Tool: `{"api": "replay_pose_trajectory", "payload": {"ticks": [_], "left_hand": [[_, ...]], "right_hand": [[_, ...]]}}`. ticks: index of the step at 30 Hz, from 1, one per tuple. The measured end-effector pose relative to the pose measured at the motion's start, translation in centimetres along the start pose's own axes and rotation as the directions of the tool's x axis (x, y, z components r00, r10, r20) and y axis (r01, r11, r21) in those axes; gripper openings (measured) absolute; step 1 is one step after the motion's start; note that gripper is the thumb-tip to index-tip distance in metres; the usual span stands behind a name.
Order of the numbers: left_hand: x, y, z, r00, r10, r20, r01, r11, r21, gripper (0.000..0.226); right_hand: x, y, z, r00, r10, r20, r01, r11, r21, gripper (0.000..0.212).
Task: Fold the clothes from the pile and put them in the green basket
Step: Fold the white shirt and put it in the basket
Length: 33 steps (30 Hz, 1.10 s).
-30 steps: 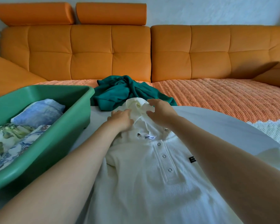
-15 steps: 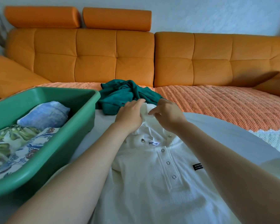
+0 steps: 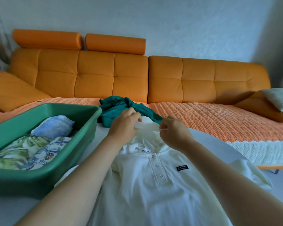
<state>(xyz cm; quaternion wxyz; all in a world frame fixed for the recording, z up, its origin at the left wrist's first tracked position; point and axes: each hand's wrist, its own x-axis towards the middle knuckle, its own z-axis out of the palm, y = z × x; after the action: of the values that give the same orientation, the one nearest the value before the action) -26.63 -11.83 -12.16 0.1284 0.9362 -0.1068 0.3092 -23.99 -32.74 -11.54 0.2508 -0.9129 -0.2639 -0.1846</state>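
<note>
A white polo shirt [image 3: 155, 181] lies face up on the white table, snap buttons and a small black label showing. My left hand [image 3: 124, 126] pinches the left side of its collar, and my right hand [image 3: 171, 132] pinches the right side, stretching the collar between them. Just beyond the collar sits a crumpled dark green garment [image 3: 121, 106]. The green basket [image 3: 44, 175] stands at the left and holds a folded blue piece [image 3: 54, 126] and a folded floral piece [image 3: 28, 152].
An orange sofa [image 3: 114, 75] with a ribbed orange cover [image 3: 203, 119] runs across the back. A pale cushion [image 3: 279, 98] lies at the far right. The white table [image 3: 209, 142] has bare surface to the right of the shirt.
Both hands have spread apart along the collar, pulling it out flat. The camera has tilted up, so more wall shows above the sofa.
</note>
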Motion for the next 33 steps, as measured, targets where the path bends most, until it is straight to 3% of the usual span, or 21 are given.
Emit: {"api": "replay_pose_trajectory", "payload": {"ticks": [3,6,10,12,15,16,17,18,20,21,22,24,26,28,30,31,33], "left_hand": [[-1.5,0.4,-1.4,0.998,-0.028,0.047,0.025,0.997,0.069,0.029],[-2.9,0.7,-2.3,0.989,-0.086,0.118,0.086,0.996,0.003,0.020],[-4.2,2.1,-3.0,0.935,-0.065,0.349,0.150,0.963,-0.224,0.020],[-4.7,3.1,-3.5,0.817,-0.038,0.575,0.174,0.968,-0.183,0.018],[-5.7,4.0,-4.7,0.407,-0.076,0.910,0.251,0.967,-0.032,0.014],[-5.8,4.1,-4.9,0.345,-0.102,0.933,0.290,0.957,-0.003,0.010],[-5.7,4.0,-5.0,0.384,-0.117,0.916,0.290,0.957,0.000,0.004],[-5.6,3.8,-4.9,0.498,-0.124,0.858,0.258,0.966,-0.009,0.007],[-5.1,3.3,-4.1,0.779,-0.141,0.611,0.219,0.974,-0.055,0.014],[-4.9,3.2,-3.5,0.871,-0.140,0.471,0.215,0.970,-0.110,0.015],[-4.9,3.1,-2.8,0.918,-0.132,0.374,0.211,0.962,-0.177,0.016],[-5.1,3.5,-1.4,0.916,-0.091,0.390,0.201,0.947,-0.250,0.027],[-5.5,3.8,0.2,0.835,-0.099,0.541,0.256,0.941,-0.223,0.048],[-5.5,3.4,1.2,0.797,-0.137,0.589,0.261,0.956,-0.131,0.051],[-5.0,2.8,1.5,0.851,-0.137,0.507,0.221,0.969,-0.110,0.030],[-4.6,2.6,1.4,0.889,-0.132,0.439,0.211,0.968,-0.138,0.020],[-3.9,2.3,0.8,0.957,-0.146,0.251,0.210,0.945,-0.250,0.014]], "right_hand": [[-2.2,0.2,-1.2,0.982,0.147,0.119,-0.138,0.987,-0.081,0.023],[-3.8,0.2,-1.8,0.940,0.269,0.210,-0.236,0.957,-0.167,0.016],[-5.3,-0.8,-1.3,0.881,0.241,0.406,-0.135,0.952,-0.273,0.008],[-5.5,-1.6,-1.6,0.811,0.187,0.554,-0.002,0.948,-0.318,0.018],[-5.4,-2.1,-2.4,0.527,0.258,0.810,-0.019,0.956,-0.292,0.029],[-5.3,-2.1,-2.5,0.465,0.277,0.841,-0.070,0.958,-0.277,0.028],[-5.2,-2.1,-2.6,0.481,0.282,0.830,-0.096,0.958,-0.270,0.031],[-5.0,-2.0,-2.5,0.560,0.268,0.784,-0.084,0.960,-0.267,0.034],[-4.4,-2.0,-1.9,0.784,0.214,0.583,-0.049,0.957,-0.285,0.034],[-4.2,-2.0,-1.4,0.848,0.189,0.495,-0.058,0.962,-0.268,0.031],[-4.2,-2.1,-0.9,0.875,0.171,0.453,-0.072,0.971,-0.226,0.026],[-4.2,-2.0,0.4,0.867,0.163,0.471,-0.107,0.984,-0.142,0.019],[-4.2,-1.8,1.6,0.837,0.199,0.510,-0.152,0.979,-0.132,0.033],[-4.0,-1.4,2.5,0.812,0.268,0.519,-0.236,0.963,-0.128,0.054],[-3.6,-0.9,3.0,0.809,0.299,0.506,-0.270,0.954,-0.132,0.061],[-3.4,-0.8,3.0,0.820,0.303,0.486,-0.276,0.953,-0.128,0.054],[-2.8,-0.5,2.9,0.870,0.292,0.398,-0.277,0.956,-0.096,0.020]]}}
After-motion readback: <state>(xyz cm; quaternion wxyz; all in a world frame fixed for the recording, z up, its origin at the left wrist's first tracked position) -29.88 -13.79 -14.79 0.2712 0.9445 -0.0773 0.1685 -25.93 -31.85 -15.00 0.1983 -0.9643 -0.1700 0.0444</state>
